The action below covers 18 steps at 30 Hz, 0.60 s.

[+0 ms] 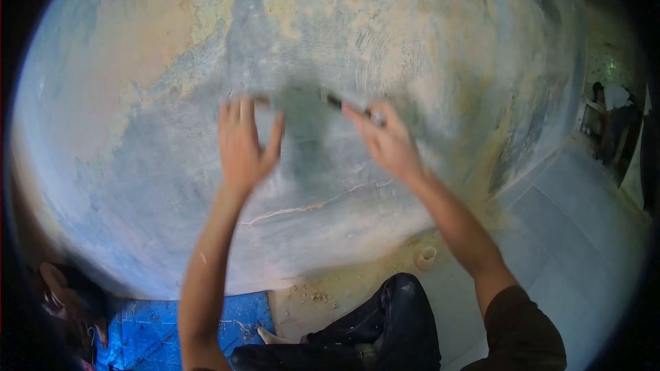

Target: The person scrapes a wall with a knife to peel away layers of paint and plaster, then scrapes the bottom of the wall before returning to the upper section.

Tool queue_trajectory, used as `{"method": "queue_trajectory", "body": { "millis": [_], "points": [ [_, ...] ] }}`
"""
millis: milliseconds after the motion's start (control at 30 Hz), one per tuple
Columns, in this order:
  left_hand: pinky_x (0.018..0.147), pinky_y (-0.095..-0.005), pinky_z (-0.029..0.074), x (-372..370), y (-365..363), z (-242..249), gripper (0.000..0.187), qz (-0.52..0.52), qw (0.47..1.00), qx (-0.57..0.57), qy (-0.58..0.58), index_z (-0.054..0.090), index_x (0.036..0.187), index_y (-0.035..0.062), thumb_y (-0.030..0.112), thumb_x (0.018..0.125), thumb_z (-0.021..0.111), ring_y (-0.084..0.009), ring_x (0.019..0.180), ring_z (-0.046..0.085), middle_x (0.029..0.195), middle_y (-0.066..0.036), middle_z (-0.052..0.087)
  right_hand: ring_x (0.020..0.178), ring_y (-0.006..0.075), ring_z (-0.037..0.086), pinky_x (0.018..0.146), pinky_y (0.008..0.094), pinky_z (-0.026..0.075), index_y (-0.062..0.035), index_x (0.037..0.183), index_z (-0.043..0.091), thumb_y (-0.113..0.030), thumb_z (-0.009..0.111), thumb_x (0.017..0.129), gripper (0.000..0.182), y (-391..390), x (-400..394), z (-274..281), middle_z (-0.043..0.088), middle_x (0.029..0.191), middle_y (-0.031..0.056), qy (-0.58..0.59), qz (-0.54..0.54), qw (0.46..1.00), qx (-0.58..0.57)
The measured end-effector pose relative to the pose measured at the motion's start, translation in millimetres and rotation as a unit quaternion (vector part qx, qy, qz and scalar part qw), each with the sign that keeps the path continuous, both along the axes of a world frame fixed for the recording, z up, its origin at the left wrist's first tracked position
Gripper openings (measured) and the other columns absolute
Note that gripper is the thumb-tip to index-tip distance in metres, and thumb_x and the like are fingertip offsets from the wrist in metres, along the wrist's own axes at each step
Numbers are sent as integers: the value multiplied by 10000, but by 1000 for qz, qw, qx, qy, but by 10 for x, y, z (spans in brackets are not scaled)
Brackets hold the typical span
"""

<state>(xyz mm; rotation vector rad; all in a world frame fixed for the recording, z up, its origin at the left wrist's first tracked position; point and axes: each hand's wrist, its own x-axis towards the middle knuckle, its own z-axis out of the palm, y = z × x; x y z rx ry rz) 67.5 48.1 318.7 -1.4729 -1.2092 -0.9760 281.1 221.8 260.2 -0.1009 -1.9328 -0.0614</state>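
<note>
Before a broad curved wall (385, 41), with both bare arms raised toward its mottled face. Grasping a slim, dark-tipped tool (335, 102) between the thumb and fingers of the right hand (393, 143), and pointing it leftward at a dim greenish patch (302, 130) on the wall. Holding the left hand (239, 139) unclenched, with straight fingers and a thumb spread wide, just left of that patch; nothing clearly in its grasp. Too blurred at both sides to tell touching from hovering. By judgement, at the stage of working over the surface, perhaps scraping or smoothing, above a pale, rough crack (316, 205). Seems to call next for a light, steady stroke with the tip laid shallow, and for a check of evenness with the free fingers. Best done without knocking the cup (426, 258) on the floor (550, 261), below the right hand.
</note>
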Motion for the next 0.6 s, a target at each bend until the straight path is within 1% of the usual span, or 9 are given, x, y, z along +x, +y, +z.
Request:
{"method": "queue_trajectory", "body": {
  "millis": [33,67,133,200,233,300,433,500,600],
  "points": [
    [941,-443,403,-43,142,366,343,27,997,58,52,571,1145,22,237,896,667,-353,1027,546,1084,-157,602,696,227,595,625,341,515,-265,1398,586,-62,571,953,489,97,-54,339,541,1036,121,20,-12,1000,16],
    [983,-457,386,-118,283,707,454,48,991,87,86,553,1243,23,303,899,649,-364,1118,524,1179,-165,589,704,245,603,643,360,520,-272,1393,588,-98,561,969,459,158,-90,655,548,1028,118,5,-34,999,14],
    [1043,-466,360,-258,568,1318,571,101,972,164,134,488,1361,41,368,910,615,-365,1246,480,1320,-158,551,719,270,616,669,388,527,-291,1387,588,-157,542,994,418,290,-191,1130,562,1005,115,-2,-67,997,28],
    [1135,-465,294,-363,767,1788,627,134,960,194,150,398,1465,77,395,947,549,-343,1394,380,1472,-132,466,731,286,626,685,409,532,-317,1385,585,-206,527,1011,394,390,-315,1450,577,976,115,13,-86,995,58],
    [1160,-456,265,-484,868,1893,627,149,959,197,137,373,1487,94,398,960,522,-328,1421,348,1505,-110,433,745,292,630,696,417,532,-329,1384,583,-222,522,1015,389,389,-347,1560,582,960,117,9,-92,994,58],
    [1209,-439,206,-638,1014,1983,627,178,956,203,111,323,1530,128,405,987,466,-298,1475,283,1573,-68,368,773,304,639,717,433,533,-352,1384,579,-254,512,1024,379,373,-394,1754,593,929,120,2,-106,992,61],
    [1242,-414,146,-797,1063,1869,614,218,951,199,95,254,1576,199,430,1020,374,-256,1503,227,1630,31,269,796,311,642,736,441,533,-364,1385,574,-297,495,1033,367,347,-494,1944,604,908,125,-18,-144,987,70],
    [1242,-414,147,-826,1084,1879,612,219,948,209,99,257,1575,201,432,1020,373,-254,1502,230,1629,30,271,803,312,644,741,445,531,-362,1383,576,-316,485,1036,362,369,-564,2013,609,894,127,-34,-151,985,77],
    [1243,-415,146,-826,1087,1861,614,209,947,216,110,257,1575,203,433,1018,374,-249,1502,232,1627,29,275,806,318,644,747,442,531,-360,1384,574,-336,472,1040,360,391,-655,2018,607,881,134,-14,-144,985,98]
  ]
}}
